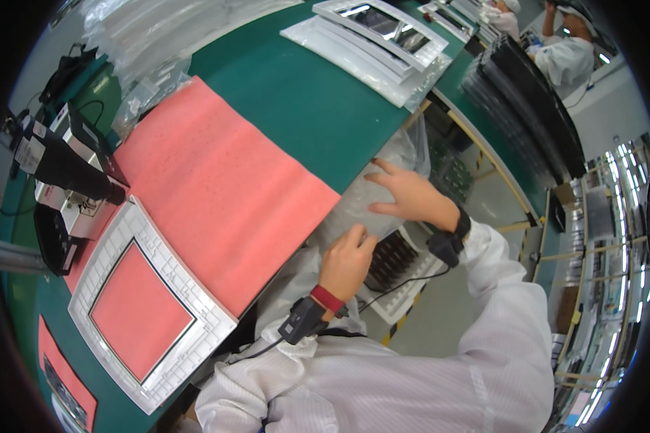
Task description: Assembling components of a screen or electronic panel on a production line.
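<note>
A crumpled clear plastic bag (pixel 357 206) hangs at the table's front edge, in front of my body. My left hand (pixel 347 263) is at its near side, fingers curled and closed, seemingly pinching the film. Over its far right part reaches my right hand (pixel 410 195), with fingers spread apart and nothing visible gripped in them. To the left, a white rectangular frame (pixel 177 361) with a dark inner border lies on a pink mat (pixel 231 173), which shows through its opening.
White panels with dark glossy windows (pixel 383 29) are stacked on the green tabletop (pixel 296 94). A black device (pixel 68 169) stands at the left. Clear plastic sheets (pixel 152 36) lie at the far left. Dark panels (pixel 527 108) stand upright at right. Two people work beyond.
</note>
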Tool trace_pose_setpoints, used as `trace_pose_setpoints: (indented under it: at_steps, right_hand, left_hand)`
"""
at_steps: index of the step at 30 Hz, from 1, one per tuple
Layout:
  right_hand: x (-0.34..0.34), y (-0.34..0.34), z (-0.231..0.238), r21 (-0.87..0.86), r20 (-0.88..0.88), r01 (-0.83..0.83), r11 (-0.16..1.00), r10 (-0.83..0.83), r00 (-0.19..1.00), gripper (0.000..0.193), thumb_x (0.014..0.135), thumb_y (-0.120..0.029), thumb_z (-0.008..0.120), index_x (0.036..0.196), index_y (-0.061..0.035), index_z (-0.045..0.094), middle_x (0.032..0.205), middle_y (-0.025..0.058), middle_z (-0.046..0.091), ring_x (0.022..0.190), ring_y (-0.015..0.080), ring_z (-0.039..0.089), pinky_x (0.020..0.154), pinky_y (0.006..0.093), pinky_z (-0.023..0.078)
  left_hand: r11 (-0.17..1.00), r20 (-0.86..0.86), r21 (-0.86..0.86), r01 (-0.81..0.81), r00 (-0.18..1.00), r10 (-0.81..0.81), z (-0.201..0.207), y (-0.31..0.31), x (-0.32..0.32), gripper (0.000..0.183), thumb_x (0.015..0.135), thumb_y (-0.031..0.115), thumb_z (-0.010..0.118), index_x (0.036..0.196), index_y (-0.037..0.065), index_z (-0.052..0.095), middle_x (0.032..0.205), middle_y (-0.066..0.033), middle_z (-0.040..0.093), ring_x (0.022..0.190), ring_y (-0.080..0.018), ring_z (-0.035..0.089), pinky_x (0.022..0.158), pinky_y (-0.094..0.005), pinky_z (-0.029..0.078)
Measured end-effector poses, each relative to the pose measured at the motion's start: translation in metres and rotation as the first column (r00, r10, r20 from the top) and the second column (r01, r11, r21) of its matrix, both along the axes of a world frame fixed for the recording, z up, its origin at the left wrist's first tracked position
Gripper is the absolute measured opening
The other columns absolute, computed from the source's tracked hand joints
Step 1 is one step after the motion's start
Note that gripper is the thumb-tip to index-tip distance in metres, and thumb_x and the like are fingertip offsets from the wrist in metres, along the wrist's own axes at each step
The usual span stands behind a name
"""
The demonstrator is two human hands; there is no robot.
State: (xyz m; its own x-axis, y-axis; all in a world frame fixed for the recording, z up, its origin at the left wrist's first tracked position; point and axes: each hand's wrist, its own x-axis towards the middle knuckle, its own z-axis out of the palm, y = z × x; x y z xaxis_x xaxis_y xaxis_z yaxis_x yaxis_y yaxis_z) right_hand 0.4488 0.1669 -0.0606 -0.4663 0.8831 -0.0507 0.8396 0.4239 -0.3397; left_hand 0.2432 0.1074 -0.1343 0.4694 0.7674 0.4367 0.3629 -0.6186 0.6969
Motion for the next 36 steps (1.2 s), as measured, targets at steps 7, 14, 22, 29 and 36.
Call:
trace_pose_setpoints:
  at_steps: [7,14,22,29,36]
  right_hand:
    - [-0.018,0.010,-0.026,-0.270,-0.207,-0.157,0.950,0.102,0.973,0.032,0.085,-0.014,0.060,0.113,0.0019,0.065,0.108,0.0208,0.068,0.095,0.0384,0.064,0.080,0.0415,0.051]
    - [-0.027,0.060,-0.145,-0.642,0.162,-0.290,0.710,0.495,0.853,0.035,0.086,-0.016,0.058,0.114,0.0035,0.064,0.105,0.0211,0.069,0.097,0.0382,0.065,0.083,0.0427,0.051]
    - [-0.028,0.055,-0.076,-0.652,0.215,-0.162,0.740,0.386,0.897,0.037,0.081,-0.022,0.065,0.107,0.0044,0.065,0.105,0.0218,0.069,0.100,0.0357,0.066,0.086,0.0409,0.050]
    - [-0.003,0.019,-0.009,-0.247,-0.206,-0.061,0.967,0.010,0.979,0.028,0.081,-0.012,0.068,0.106,0.0014,0.064,0.114,0.0202,0.063,0.100,0.0314,0.064,0.075,0.0396,0.055]
    - [-0.056,-0.044,0.077,-0.304,-0.453,0.025,0.952,-0.167,0.876,0.018,0.083,-0.004,0.065,0.100,0.0017,0.069,0.086,0.0094,0.069,0.073,0.0111,0.064,0.062,0.0241,0.049]
  left_hand:
    - [0.999,0.087,-0.033,0.028,0.996,-0.025,0.000,-0.006,0.007,0.027,0.075,-0.002,0.068,0.100,0.007,0.067,0.096,-0.0080,0.058,0.083,-0.0266,0.064,0.072,-0.0383,0.053]
    - [0.999,0.139,-0.043,0.005,0.990,0.002,-0.002,-0.008,0.004,0.026,0.076,-0.003,0.068,0.101,0.006,0.067,0.096,-0.0078,0.059,0.084,-0.0265,0.065,0.072,-0.0374,0.053]
    - [1.000,0.113,-0.006,-0.013,0.994,0.014,-0.002,-0.004,0.002,0.021,0.076,0.000,0.068,0.096,0.007,0.067,0.103,-0.0055,0.061,0.079,-0.0248,0.066,0.070,-0.0364,0.054]
    - [0.998,-0.040,-0.049,0.036,0.998,-0.038,0.003,-0.013,-0.015,0.046,0.074,0.003,0.067,0.120,0.011,0.062,0.126,-0.0094,0.056,0.079,-0.0280,0.068,0.066,-0.0368,0.057]
    - [0.737,0.218,-0.387,0.554,0.832,-0.511,0.007,-0.038,-0.115,0.030,0.092,0.013,0.059,0.120,0.001,0.062,0.109,-0.0154,0.065,0.095,-0.0306,0.066,0.079,-0.0373,0.055]
